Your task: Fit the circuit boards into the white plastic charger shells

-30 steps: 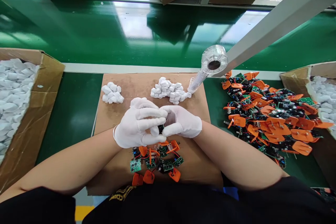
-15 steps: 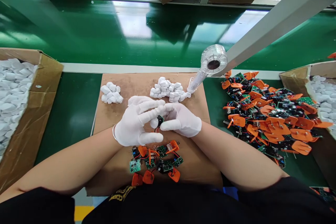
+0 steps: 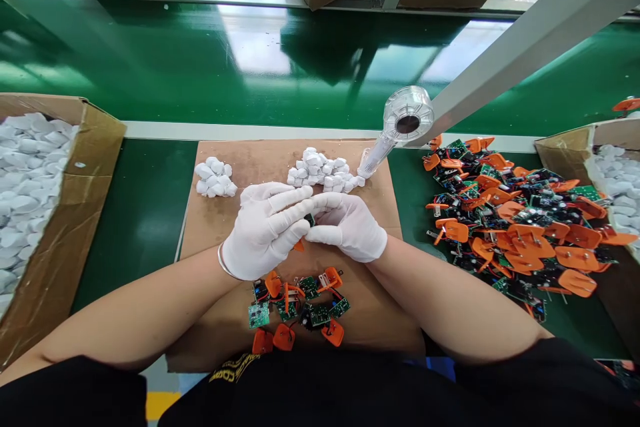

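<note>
Both hands wear white gloves and meet over a brown cardboard mat (image 3: 240,160). My left hand (image 3: 263,233) and my right hand (image 3: 347,227) are closed together on a small green circuit board with an orange plug piece (image 3: 306,225), mostly hidden between the fingers. Just below the hands lies a small cluster of circuit boards with orange plug pieces (image 3: 297,307). Two heaps of white plastic shells sit at the mat's far side, a small one (image 3: 215,179) on the left and a larger one (image 3: 323,173) in the middle.
A big pile of orange-and-green board assemblies (image 3: 510,220) covers the green table at right. Cardboard boxes of white shells stand at the left (image 3: 75,193) and right (image 3: 565,153) edges. A clear tool (image 3: 405,120) hangs from a slanted grey bar. A green conveyor (image 3: 250,60) runs behind.
My hands have turned the small board between the fingers and shifted slightly; an orange part now shows under my left fingers. Everything else stays put.
</note>
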Demonstrator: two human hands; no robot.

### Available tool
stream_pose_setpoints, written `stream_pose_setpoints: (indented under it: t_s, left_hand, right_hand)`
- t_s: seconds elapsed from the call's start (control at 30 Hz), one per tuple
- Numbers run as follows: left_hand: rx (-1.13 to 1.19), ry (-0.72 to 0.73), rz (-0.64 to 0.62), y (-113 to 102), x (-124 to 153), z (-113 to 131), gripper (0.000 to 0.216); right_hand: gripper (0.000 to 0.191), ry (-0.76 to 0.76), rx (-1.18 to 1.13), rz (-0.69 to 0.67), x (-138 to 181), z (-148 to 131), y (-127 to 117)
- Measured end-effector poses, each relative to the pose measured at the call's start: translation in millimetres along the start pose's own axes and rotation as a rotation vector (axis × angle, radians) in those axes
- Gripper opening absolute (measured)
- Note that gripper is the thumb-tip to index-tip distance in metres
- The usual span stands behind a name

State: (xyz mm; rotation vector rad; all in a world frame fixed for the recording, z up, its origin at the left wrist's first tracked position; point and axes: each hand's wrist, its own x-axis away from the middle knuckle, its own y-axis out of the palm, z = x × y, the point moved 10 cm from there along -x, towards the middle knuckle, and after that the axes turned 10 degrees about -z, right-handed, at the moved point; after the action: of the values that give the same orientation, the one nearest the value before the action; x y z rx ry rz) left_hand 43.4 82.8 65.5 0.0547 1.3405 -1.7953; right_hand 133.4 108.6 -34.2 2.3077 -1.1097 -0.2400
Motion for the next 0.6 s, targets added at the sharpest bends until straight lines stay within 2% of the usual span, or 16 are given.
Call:
stream_pose_setpoints:
  t_s: [0.2, 0.4, 0.5, 0.6]
  left_hand:
    - [0.120, 0.002, -0.028, 3, 2, -5, 0.059]
    - [0.215, 0.067, -0.043, 8, 0, -5, 0.065]
    - [0.297, 0.079, -0.035, 9, 0, -5, 0.064]
    - [0.429, 0.062, -0.035, 11, 4, -9, 0.069]
  right_hand:
    - [0.038, 0.014, -0.054, -0.082, -4, 2, 4]
    - [0.037, 0.067, -0.098, -0.206, -4, 9, 16]
    - [0.035, 0.079, -0.100, -0.208, -4, 9, 17]
    - [0.037, 0.109, -0.148, -0.271, -3, 9, 24]
